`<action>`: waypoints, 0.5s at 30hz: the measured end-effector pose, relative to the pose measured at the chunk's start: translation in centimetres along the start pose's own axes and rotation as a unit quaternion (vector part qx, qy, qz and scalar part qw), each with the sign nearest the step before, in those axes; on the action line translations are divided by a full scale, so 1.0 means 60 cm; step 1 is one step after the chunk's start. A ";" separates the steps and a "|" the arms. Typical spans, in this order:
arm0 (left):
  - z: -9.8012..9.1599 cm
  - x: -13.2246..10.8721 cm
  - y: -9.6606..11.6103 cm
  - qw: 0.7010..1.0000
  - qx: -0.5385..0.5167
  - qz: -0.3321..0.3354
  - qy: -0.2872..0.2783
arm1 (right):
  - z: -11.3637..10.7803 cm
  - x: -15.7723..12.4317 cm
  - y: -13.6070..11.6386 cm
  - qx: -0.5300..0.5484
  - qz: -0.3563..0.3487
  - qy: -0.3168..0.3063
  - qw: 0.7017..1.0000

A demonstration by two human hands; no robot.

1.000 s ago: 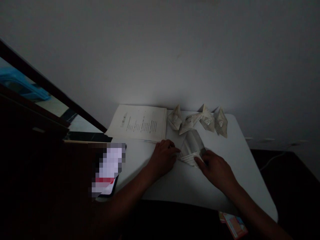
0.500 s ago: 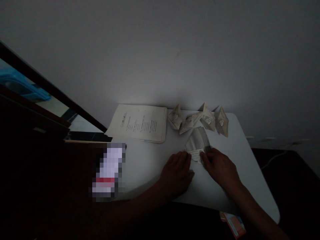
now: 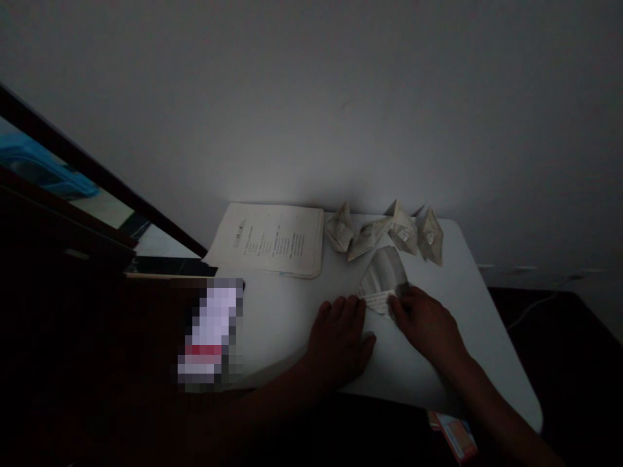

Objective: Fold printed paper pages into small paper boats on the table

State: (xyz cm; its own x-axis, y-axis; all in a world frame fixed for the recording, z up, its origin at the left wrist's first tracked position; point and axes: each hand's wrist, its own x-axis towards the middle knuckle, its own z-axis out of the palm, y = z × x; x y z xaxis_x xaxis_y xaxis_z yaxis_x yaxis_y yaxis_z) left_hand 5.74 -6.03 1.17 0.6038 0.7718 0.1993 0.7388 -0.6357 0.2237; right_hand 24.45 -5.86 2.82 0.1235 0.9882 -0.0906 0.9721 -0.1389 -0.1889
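Paper lies on table, nearer than the boats; right hand pinches its right edge; left hand lies open, fingertips by its left corner. Even pressure should keep folds true.

I log dim light, source unclear | wall grey, lower corners near black | phone screen brightest, pixelated | page print soft

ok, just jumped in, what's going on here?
A person is working on a folded paper at a white table. The right hand grips its right side; the left hand lies palm down, fingertips at its left edge. Four folded boat-like shapes sit behind it near the wall, with printed sheets to their left.
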 end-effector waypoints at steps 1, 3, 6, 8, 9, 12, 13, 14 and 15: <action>-0.001 0.000 0.000 1.000 0.002 -0.002 0.000 | 0.000 0.001 0.000 0.000 0.000 -0.001 1.000; -0.003 0.001 0.001 1.000 0.005 -0.006 0.000 | 0.000 0.002 0.000 0.000 0.000 -0.003 1.000; -0.006 0.001 0.001 1.000 0.004 -0.013 -0.004 | 0.001 0.003 0.000 -0.001 0.000 -0.003 1.000; -0.008 0.001 0.000 1.000 0.003 -0.018 -0.007 | 0.001 0.003 0.000 -0.004 0.003 -0.002 1.000; -0.009 0.001 -0.001 1.000 0.002 -0.020 -0.007 | 0.001 0.003 0.000 -0.005 0.005 -0.002 1.000; -0.009 0.001 -0.003 1.000 0.001 -0.023 -0.002 | 0.000 0.001 -0.001 -0.003 0.006 -0.004 1.000; -0.008 0.001 -0.004 1.000 0.000 -0.022 0.000 | -0.001 0.001 -0.001 -0.003 0.006 -0.005 1.000; -0.006 0.002 -0.004 1.000 -0.002 -0.019 0.001 | -0.001 0.001 -0.001 -0.004 0.006 -0.005 1.000; -0.005 0.003 -0.005 1.000 -0.005 -0.014 0.000 | -0.001 0.001 -0.001 -0.004 0.005 -0.005 1.000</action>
State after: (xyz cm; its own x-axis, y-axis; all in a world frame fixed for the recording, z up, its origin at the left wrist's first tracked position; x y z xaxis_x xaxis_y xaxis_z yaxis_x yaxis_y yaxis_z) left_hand 5.52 -5.72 1.40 0.5828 0.7894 0.1927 0.7526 -0.6138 0.2384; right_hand 24.40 -5.80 2.89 0.1320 0.9858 -0.1033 0.9722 -0.1491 -0.1806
